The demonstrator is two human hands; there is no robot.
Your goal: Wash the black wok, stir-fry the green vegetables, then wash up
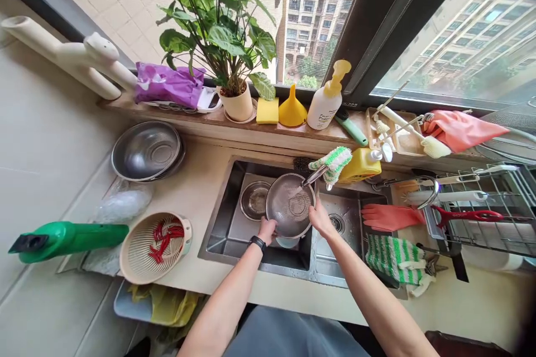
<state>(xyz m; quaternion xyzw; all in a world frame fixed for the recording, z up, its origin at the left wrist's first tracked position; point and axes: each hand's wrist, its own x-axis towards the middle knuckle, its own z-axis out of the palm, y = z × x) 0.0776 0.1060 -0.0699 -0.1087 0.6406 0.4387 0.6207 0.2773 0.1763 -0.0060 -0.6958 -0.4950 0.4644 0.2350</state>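
Note:
A metal colander with a perforated base is tilted under the running faucet, above the left basin of the sink. My left hand is closed on its lower left rim. On the right side, my right hand grips the rim too. Water from the spout falls into the colander. Behind it, a smaller metal bowl rests in the left basin. Something pale, partly hidden, shows just below the colander's near edge. A green and white striped cloth is draped on the faucet.
Left on the counter are stacked metal bowls, a basket with red chilies, and a green bottle. A yellow detergent bottle stands behind the sink. Red gloves, a striped cloth and a dish rack are right.

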